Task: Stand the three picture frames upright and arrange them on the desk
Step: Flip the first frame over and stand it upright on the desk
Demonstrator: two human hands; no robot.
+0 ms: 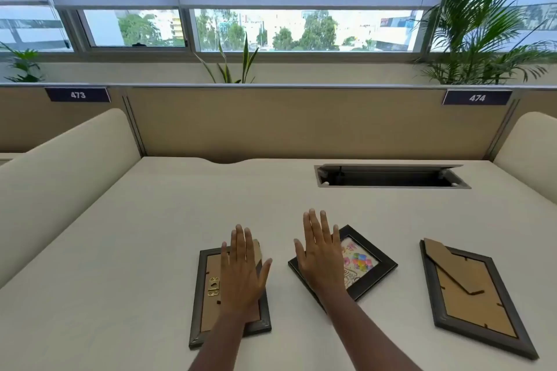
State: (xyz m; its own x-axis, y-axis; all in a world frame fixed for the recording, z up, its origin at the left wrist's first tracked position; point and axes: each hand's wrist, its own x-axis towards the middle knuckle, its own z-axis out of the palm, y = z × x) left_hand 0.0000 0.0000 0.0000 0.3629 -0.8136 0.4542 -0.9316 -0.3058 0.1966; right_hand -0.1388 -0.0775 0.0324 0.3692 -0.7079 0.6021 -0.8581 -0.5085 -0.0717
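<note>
Though flat, three cardboard-backed frames (473, 295).

Bright, even daylight from the windows (241, 30), soft shadows, wide-angle bowing at the edges, slight softness.

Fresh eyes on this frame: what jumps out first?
Two open hands, the left hand over the left frame and the right hand over the middle frame. All three frames lie flat near the desk's front edge; the right frame is untouched, back side up.
</note>
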